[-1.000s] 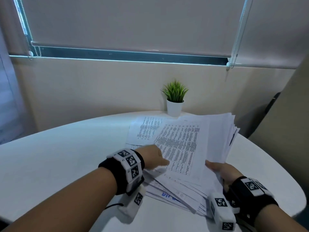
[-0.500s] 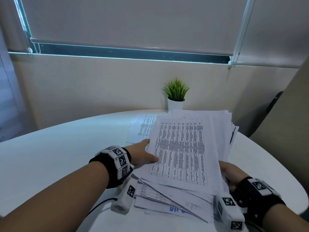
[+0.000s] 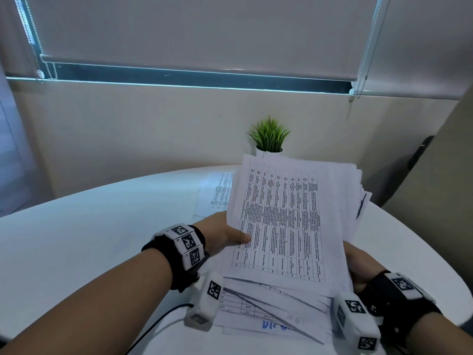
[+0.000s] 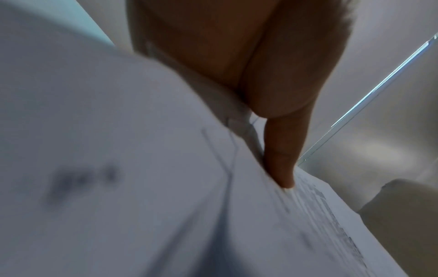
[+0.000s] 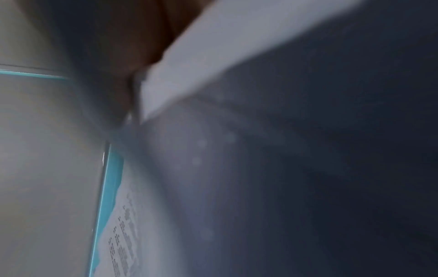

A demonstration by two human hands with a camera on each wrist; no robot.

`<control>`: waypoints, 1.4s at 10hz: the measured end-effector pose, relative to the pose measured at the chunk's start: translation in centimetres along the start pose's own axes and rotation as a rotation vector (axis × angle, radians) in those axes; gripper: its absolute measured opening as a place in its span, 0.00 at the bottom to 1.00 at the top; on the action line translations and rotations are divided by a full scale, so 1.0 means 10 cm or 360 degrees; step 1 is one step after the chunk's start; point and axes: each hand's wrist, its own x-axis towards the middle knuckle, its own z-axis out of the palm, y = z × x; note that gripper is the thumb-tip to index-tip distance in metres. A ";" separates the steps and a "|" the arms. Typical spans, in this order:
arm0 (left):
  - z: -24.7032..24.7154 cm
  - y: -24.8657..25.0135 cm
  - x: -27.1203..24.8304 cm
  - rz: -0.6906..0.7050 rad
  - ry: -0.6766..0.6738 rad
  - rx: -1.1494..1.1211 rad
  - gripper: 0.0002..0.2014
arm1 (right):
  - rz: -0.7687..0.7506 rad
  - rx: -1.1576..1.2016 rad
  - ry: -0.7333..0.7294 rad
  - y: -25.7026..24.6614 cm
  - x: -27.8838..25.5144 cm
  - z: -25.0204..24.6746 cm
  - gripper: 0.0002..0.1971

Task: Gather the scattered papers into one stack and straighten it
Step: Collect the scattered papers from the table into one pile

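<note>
A thick, uneven stack of printed papers is tilted up off the white table, its top sheet a printed grid of text. My left hand grips the stack's left edge, thumb on the top sheet; the left wrist view shows that thumb pressed on the paper. My right hand holds the stack's right edge, its fingers hidden behind the sheets. The right wrist view is blurred, showing only paper close up. More loose sheets lie fanned under the stack near me, and one sheet lies flat further back.
A small green plant in a white pot stands at the table's far edge, just behind the papers. The round white table curves away to the right. A black cable runs along the table under my left wrist.
Both hands have lifted and tilted the stack upright toward me. The left hand moved from the top sheet to the stack's left edge. The stack now hides the plant's pot.
</note>
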 end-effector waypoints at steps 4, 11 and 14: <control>-0.10 0.18 0.20 -0.0125 0.0527 0.0387 0.16 | 0.0120 -0.0204 0.0282 0.06 0.00 -0.01 0.25; -1.26 -0.25 -0.35 -0.0826 0.0602 0.1745 0.23 | 0.0141 -0.0130 0.0259 0.07 0.03 -0.03 0.11; -1.18 -0.29 -0.33 -0.0884 0.0717 0.1344 0.23 | 0.0176 -0.0258 0.0324 0.44 0.54 -0.62 0.30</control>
